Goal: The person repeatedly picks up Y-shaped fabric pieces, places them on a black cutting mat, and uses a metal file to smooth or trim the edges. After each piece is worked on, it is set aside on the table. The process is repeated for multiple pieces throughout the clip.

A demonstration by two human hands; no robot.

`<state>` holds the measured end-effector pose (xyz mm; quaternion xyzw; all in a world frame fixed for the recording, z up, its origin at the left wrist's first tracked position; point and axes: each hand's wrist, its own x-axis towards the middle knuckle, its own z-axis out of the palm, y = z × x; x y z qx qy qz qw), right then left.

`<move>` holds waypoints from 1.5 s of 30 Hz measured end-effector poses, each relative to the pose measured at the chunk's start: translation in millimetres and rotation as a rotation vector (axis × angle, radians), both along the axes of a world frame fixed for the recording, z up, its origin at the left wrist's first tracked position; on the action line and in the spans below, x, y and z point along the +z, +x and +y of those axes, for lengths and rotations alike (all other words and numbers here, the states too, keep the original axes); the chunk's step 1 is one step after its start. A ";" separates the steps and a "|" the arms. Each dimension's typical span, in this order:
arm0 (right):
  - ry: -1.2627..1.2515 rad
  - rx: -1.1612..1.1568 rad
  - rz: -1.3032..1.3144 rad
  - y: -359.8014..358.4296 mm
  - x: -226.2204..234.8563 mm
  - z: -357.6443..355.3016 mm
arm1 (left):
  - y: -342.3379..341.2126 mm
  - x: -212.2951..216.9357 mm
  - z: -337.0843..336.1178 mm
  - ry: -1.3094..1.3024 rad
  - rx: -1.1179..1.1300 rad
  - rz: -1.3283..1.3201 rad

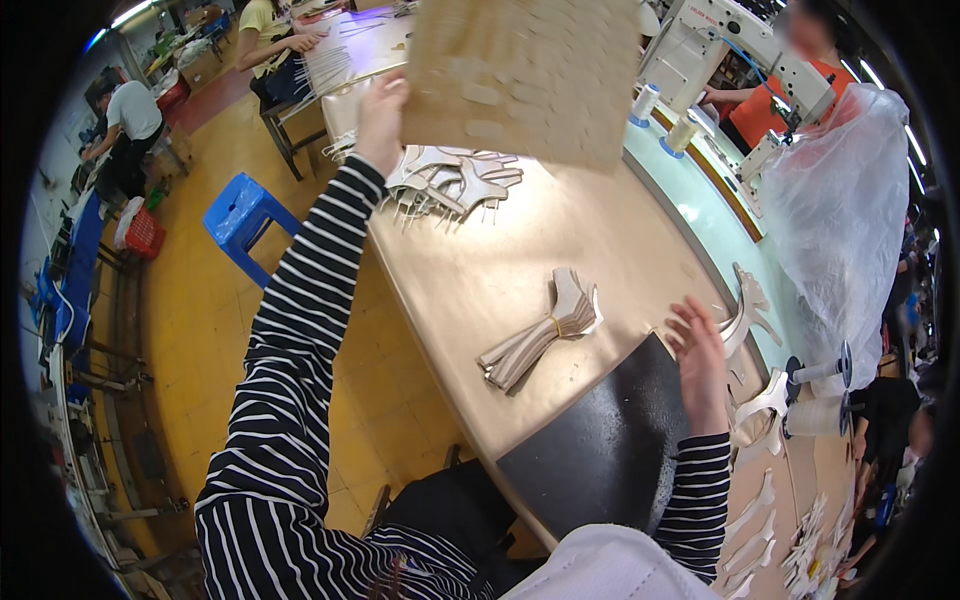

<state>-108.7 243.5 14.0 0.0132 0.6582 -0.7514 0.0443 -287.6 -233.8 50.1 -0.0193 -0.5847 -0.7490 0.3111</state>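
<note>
My left hand (382, 118) grips the left edge of a flat brown board (520, 80) with faint marks on its face, raised over the far part of the table. My right hand (697, 350) is open with nothing in it, fingers spread, above the right edge of a black mat (590, 450). Left of it, a bundle of beige cut pieces (545, 330) lies tied with a thin yellowish band. Below the raised board sits a pile of pale cut pieces (455, 183), partly covered from view by my left hand and the board.
A blue stool (245, 222) stands left of the table (450, 290). Spools of thread (680, 133), a sewing machine (690, 45) and a clear plastic sheet (835, 220) line the right side. More cut pieces (755, 520) lie near right. Other people (130, 110) work around.
</note>
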 end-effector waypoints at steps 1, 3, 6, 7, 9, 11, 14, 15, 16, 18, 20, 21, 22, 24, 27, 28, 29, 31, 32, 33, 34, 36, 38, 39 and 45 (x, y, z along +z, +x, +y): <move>0.076 0.044 -0.005 5.4 1.0 -8.7 | 0.0 -4.1 -15.5 0.066 0.074 -0.017; 0.142 0.095 -0.023 17.0 5.7 -26.7 | -5.7 -14.0 -49.9 0.219 0.158 0.020; 0.225 0.078 -0.031 41.5 29.3 -37.6 | -30.3 -28.1 -110.2 0.355 0.207 0.029; 0.239 0.091 0.000 51.2 41.0 -35.3 | -42.8 -33.5 -126.7 0.387 0.233 0.013; 0.253 0.037 0.054 71.8 63.4 -27.9 | -72.6 -36.0 -155.8 0.423 0.243 -0.017; 0.245 -0.049 0.092 91.2 80.6 -19.9 | -99.8 -35.6 -168.6 0.480 0.180 -0.099; 0.261 -0.147 0.135 121.8 94.4 -13.7 | -121.7 -38.2 -161.0 0.545 0.003 -0.296; 0.252 -0.165 0.140 133.7 96.6 -12.7 | -125.6 -40.3 -152.5 0.592 -0.095 -0.380; 0.241 -0.171 0.167 144.6 97.3 -11.2 | -127.0 -42.3 -144.9 0.588 -0.054 -0.489; 0.192 -0.197 0.147 162.5 94.4 -4.1 | -127.9 -50.1 -125.7 0.628 -0.057 -0.711; 0.165 -0.252 0.123 181.8 88.1 8.0 | -116.1 -61.1 -111.3 0.463 -0.168 -0.708; 0.167 -0.295 0.106 190.2 84.1 16.8 | -106.4 -66.3 -104.2 0.353 -0.238 -0.702; 0.168 -0.333 0.092 197.8 79.6 26.4 | -94.5 -69.1 -98.6 0.258 -0.283 -0.717; 0.220 -0.379 0.102 215.1 75.0 45.1 | -63.8 -70.9 -82.4 0.157 -0.422 -0.706; 0.157 -0.646 0.159 240.5 77.3 55.3 | -6.6 -55.9 -57.2 -0.081 -0.592 -0.645; 0.114 -0.626 0.191 252.2 94.9 58.9 | 13.4 -48.0 -49.0 -0.138 -0.650 -0.621; 0.069 -0.606 0.223 261.8 113.3 58.2 | 32.9 -40.2 -40.9 -0.169 -0.695 -0.605; 0.540 -0.396 0.555 279.6 147.3 43.0 | 66.9 -22.8 -28.6 -0.222 -0.757 -0.625; 0.961 -0.317 0.942 289.1 159.4 28.5 | 81.8 -16.4 -21.5 -0.236 -0.817 -0.593; 1.126 -0.267 1.052 294.4 170.1 15.5 | 94.7 -9.0 -16.4 -0.252 -0.820 -0.568; 1.190 -0.224 1.045 300.9 181.2 3.2 | 106.4 -2.9 -10.6 -0.254 -0.852 -0.522; 1.276 -0.149 0.993 311.1 197.4 -16.6 | 124.1 13.2 -1.0 -0.355 -0.836 -0.444; 1.349 -0.092 0.917 325.6 213.6 -24.9 | 147.0 27.6 11.1 -0.459 -0.855 -0.322; 1.377 -0.075 0.887 334.3 219.2 -25.5 | 155.8 35.2 21.2 -0.440 -0.850 -0.378; 1.547 -0.069 0.758 396.8 241.0 -18.9 | 203.9 39.9 132.3 -0.629 -1.031 -0.462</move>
